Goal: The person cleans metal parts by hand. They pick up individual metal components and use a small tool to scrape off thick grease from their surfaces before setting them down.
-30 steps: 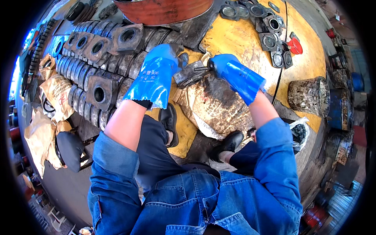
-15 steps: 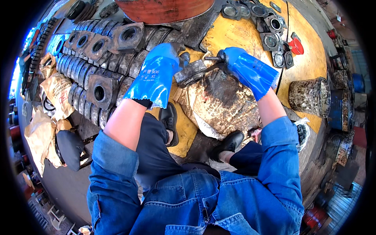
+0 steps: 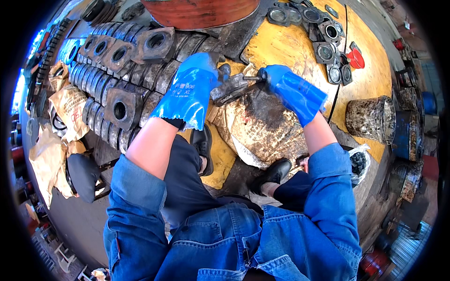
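Bright picture here, blue-white glare burning out at the far left rim, highlights gleaming off the blue gloves (image 3: 184, 100), fisheye bending everything toward black corners, right fringe dim and soft!

The gloved left fingers (image 3: 213, 63) hold a dark block (image 3: 229, 88); the right fingers (image 3: 269, 75) grip a dark rod (image 3: 251, 78) at its edge. A stained sack (image 3: 267, 138) lies below the fingers, holed metal blocks (image 3: 132, 102) to their left, a red drum (image 3: 201, 16) beyond, a bucket (image 3: 368, 119) to their right.
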A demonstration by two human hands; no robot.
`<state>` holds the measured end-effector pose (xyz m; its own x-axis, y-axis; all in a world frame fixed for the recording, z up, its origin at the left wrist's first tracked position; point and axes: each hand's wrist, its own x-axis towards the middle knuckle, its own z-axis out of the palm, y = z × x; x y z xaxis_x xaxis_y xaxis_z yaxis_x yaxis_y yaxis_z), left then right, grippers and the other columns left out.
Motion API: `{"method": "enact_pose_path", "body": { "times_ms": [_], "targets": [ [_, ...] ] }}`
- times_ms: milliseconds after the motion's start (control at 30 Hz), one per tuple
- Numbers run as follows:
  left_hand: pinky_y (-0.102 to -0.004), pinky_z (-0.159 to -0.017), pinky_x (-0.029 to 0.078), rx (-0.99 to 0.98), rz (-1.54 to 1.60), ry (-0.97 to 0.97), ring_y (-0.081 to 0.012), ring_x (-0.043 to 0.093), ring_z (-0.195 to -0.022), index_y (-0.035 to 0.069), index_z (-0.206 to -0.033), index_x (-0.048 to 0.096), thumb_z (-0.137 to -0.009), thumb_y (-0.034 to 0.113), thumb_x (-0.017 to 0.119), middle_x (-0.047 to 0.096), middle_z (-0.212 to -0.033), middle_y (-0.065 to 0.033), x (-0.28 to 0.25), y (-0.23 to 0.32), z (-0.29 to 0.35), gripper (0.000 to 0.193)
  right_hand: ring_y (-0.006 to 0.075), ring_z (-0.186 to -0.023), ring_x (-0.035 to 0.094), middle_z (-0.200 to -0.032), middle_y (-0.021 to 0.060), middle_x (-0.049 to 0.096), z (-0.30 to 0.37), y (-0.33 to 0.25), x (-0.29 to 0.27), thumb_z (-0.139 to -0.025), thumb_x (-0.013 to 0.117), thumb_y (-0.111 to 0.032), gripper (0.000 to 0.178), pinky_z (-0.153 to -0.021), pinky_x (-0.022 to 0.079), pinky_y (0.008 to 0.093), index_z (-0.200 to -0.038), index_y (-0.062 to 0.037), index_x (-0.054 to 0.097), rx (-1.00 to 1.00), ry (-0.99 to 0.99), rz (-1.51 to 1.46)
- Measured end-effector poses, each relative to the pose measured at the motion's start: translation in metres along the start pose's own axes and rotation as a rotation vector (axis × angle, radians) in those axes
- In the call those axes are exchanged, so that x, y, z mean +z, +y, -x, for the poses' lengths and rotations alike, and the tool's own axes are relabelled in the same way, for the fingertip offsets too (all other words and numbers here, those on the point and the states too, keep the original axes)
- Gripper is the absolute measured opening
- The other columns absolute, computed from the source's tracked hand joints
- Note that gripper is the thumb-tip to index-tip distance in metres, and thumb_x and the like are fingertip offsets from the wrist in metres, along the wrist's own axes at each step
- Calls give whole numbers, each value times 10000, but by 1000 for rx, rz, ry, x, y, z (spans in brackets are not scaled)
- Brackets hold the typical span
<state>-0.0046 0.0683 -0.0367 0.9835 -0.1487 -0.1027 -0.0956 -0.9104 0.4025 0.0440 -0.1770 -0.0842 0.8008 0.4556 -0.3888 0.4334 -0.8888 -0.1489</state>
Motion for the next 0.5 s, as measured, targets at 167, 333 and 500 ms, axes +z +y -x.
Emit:
{"method": "enact_pose_path", "body": {
  "times_ms": [167, 333, 500],
  "targets": [
    [-431, -791, 489, 131, 18, 94, -388, 594, -940, 7, -1066, 615, -751, 135, 674, 627, -984, -228, 8, -21, 16, 346, 331, -761, 636, -797, 134, 661, 13, -12, -20, -784, 654, -244, 133, -654, 493, 391, -862, -139, 678, -101, -14, -91],
    [-428, -806, 491, 54, 0, 39, -396, 600, -936, -2, -1000, 648, -769, 143, 649, 631, -971, -236, 8, -11, 2, 273, 321, -806, 647, -855, 107, 678, 11, -24, 15, -730, 726, -287, 270, -703, 515, 403, -970, -178, 668, -105, -2, -161],
    [-438, -774, 496, 151, -62, 218, -393, 610, -895, 26, -910, 674, -782, 164, 634, 640, -948, -228, 20, -50, 5, 192, 323, -814, 645, -861, 117, 676, 3, -52, -13, -762, 686, -306, 236, -701, 514, 411, -942, -155, 674, -103, -130, -141]
  ]
}}
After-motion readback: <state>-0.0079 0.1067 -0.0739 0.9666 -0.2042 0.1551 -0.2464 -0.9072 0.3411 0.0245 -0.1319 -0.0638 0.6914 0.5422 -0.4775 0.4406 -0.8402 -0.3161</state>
